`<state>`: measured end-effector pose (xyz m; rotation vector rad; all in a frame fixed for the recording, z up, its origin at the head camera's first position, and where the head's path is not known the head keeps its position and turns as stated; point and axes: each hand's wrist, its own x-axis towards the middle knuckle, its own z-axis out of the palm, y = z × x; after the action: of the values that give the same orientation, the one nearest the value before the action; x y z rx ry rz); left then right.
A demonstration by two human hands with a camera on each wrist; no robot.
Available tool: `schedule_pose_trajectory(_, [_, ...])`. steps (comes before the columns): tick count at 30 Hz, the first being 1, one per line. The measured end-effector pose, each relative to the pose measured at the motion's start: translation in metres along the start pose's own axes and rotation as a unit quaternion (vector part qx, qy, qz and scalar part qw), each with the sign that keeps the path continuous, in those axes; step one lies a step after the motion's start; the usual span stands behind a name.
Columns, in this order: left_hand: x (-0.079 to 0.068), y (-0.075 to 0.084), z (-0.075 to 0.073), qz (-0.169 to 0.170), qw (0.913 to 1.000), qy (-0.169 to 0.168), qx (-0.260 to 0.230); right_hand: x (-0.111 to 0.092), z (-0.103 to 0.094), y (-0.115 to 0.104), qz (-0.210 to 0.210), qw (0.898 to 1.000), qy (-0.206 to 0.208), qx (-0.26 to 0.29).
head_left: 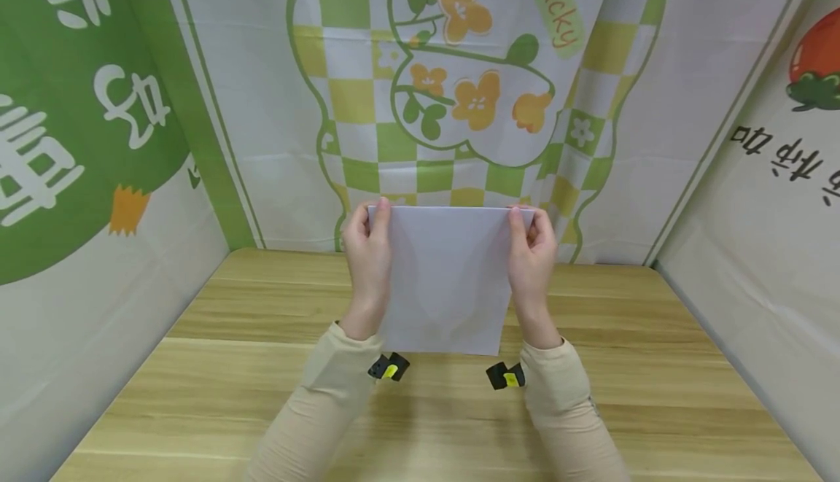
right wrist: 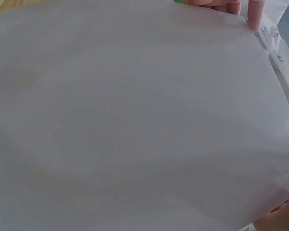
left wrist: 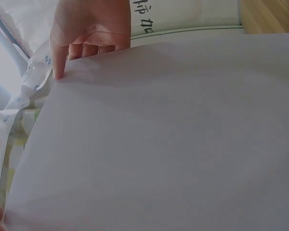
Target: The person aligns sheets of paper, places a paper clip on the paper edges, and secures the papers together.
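A plain white sheet of paper (head_left: 446, 278) hangs upright above the table, its top edge level between both hands. My left hand (head_left: 369, 249) pinches the upper left corner, thumb on the near face and fingers behind. At the upper right corner my right hand (head_left: 533, 252) holds it the same way. In the left wrist view the sheet (left wrist: 159, 139) fills most of the picture, with the right hand (left wrist: 94, 26) on its far edge. The right wrist view is mostly covered by the sheet (right wrist: 135, 115); part of the right hand (right wrist: 279, 219) shows at lower right.
Below lies a wooden table (head_left: 230, 402). Behind it hangs a green and yellow checked curtain (head_left: 433, 139) with flower prints. Printed cloth walls stand at the left (head_left: 98, 139) and the right (head_left: 755, 197). Black wrist cameras (head_left: 389, 367) sit by both sleeves.
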<state>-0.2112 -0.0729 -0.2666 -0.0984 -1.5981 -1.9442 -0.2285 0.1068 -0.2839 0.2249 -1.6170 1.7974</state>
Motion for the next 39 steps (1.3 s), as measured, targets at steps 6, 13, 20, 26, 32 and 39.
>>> schedule_pose_trajectory(6, [-0.002,0.001,0.000,0.011,0.9999,0.001,0.004,-0.001,0.000,-0.001,0.003,1.000,0.001,0.013])
schedule_pose_trajectory(13, [-0.003,0.002,0.001,0.010,0.9999,0.006,0.003,-0.002,0.001,-0.004,0.016,1.000,0.008,0.015])
schedule_pose_trajectory(20, [0.002,-0.011,0.001,0.012,0.9997,0.012,0.018,-0.003,0.004,-0.007,0.019,0.999,0.027,0.011])
schedule_pose_trajectory(26, [0.008,-0.024,0.002,0.027,0.9989,0.021,0.031,0.002,0.003,0.005,0.016,0.999,0.036,0.018])
schedule_pose_trajectory(32, [0.003,-0.009,0.004,0.043,0.9982,0.021,0.035,0.007,0.001,0.011,0.005,0.999,0.048,0.020])
schedule_pose_trajectory(39, [-0.009,0.006,0.002,0.019,0.9994,0.010,0.025,0.000,0.000,0.004,0.025,0.999,0.033,0.001])
